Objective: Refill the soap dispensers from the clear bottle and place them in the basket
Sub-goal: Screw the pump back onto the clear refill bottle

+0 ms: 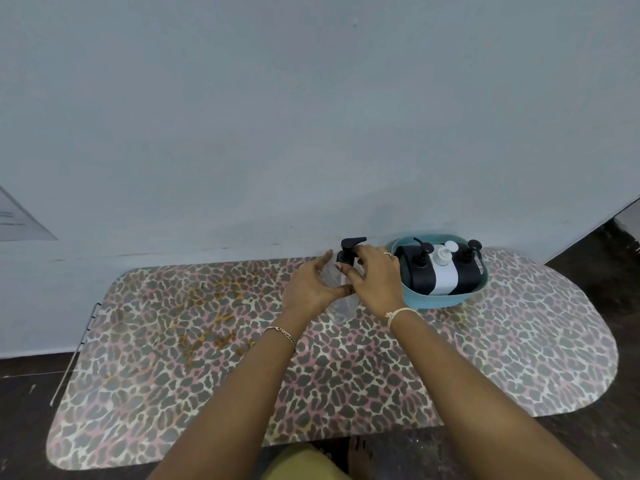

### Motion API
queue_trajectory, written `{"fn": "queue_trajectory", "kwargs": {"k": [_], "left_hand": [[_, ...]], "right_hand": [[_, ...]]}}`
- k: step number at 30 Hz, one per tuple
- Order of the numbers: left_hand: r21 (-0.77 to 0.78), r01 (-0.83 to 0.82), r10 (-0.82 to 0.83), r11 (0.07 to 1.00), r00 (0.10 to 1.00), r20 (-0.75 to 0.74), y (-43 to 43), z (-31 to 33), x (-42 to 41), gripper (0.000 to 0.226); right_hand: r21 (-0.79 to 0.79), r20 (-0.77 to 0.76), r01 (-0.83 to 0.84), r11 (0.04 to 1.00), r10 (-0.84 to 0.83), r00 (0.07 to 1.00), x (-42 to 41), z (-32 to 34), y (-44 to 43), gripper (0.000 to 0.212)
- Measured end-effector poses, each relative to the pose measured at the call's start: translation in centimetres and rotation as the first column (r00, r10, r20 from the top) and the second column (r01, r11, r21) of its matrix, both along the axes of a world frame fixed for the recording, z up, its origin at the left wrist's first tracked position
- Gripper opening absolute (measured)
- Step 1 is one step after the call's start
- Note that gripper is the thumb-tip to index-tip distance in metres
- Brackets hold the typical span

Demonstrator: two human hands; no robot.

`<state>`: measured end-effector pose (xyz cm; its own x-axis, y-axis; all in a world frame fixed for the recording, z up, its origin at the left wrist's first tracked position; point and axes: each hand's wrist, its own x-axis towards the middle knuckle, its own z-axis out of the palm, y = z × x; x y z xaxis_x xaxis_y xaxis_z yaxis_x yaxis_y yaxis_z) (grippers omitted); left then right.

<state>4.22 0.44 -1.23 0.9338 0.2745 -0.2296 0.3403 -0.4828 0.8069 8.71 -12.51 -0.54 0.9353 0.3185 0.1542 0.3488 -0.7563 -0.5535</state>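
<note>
A clear bottle (341, 306) with a black pump top (351, 244) stands upright near the back of the leopard-print board. My left hand (311, 289) curls round its body from the left. My right hand (374, 275) grips the black collar under the pump from the right. To the right stands a light blue basket (446, 299) holding three dispensers: a black one (420, 271), a white one (445, 271) and another black one (471, 265).
The leopard-print ironing board (242, 358) stands against a pale wall (311, 116). Orange-brown stains (214, 306) mark its left half. Dark floor (609, 265) lies at the right. A bare foot (360, 455) shows below the board's near edge.
</note>
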Motion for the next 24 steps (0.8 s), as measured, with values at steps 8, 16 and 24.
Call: {"fn": "queue_trajectory", "kwargs": {"k": [8, 16, 24], "left_hand": [[-0.023, 0.084, -0.085, 0.996, 0.996, -0.032, 0.5, 0.5, 0.7, 0.101], [0.104, 0.029, -0.030, 0.994, 0.999, 0.013, -0.4, 0.1, 0.6, 0.080], [0.202, -0.038, 0.031, 0.979, 0.999, 0.035, -1.4, -0.1, 0.6, 0.066]], "right_hand": [[-0.063, -0.003, -0.050, 0.997, 0.050, 0.999, 0.1, 0.3, -0.3, 0.023], [-0.257, 0.144, 0.028, 0.966, 0.009, 0.990, -0.5, 0.0, 0.1, 0.023], [-0.208, 0.232, 0.149, 0.967, -0.099, 0.968, -1.1, -0.8, 0.5, 0.017]]}}
